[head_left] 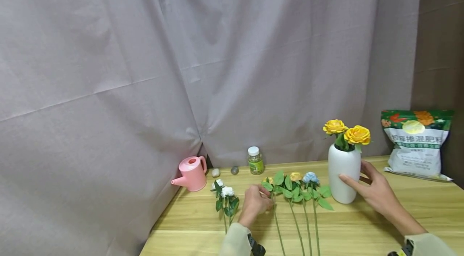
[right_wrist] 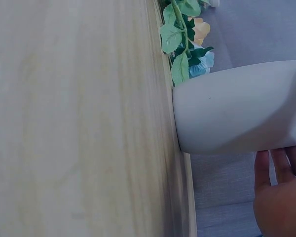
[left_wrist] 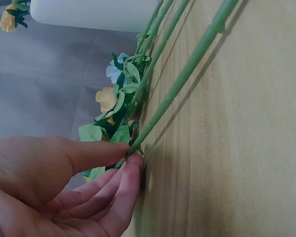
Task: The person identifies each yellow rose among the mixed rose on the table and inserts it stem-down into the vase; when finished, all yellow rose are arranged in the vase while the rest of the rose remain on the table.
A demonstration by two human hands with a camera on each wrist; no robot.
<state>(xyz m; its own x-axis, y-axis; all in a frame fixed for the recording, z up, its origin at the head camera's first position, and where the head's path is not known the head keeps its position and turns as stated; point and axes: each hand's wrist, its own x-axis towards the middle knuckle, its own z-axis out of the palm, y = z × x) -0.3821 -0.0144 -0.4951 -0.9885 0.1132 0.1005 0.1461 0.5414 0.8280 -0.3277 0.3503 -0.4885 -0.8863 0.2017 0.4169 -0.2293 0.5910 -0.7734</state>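
Observation:
My left hand [head_left: 255, 202] is at the leafy upper part of a yellow flower lying leftmost in a row on the table. In the left wrist view, its thumb and fingertips pinch the green stem [left_wrist: 173, 88], close to the wood. On the right, my right hand [head_left: 379, 194] holds a white vase [head_left: 342, 179], thumb across its front and fingers around its right side. The vase stands upright with two yellow roses [head_left: 357, 135] in it. Between the hands lie other stems, with a yellow-orange flower [head_left: 295, 176] and a blue flower [head_left: 311, 177] among green leaves.
Left of my left hand lie white flowers [head_left: 227, 192]. Behind them are a pink watering can [head_left: 194, 175], a pale stone [head_left: 216, 172], a dark stone [head_left: 235, 170] and a white-capped jar [head_left: 255, 163]. A fertilizer bag [head_left: 416, 147] stands at the back right, by the grey curtain [head_left: 275, 66].

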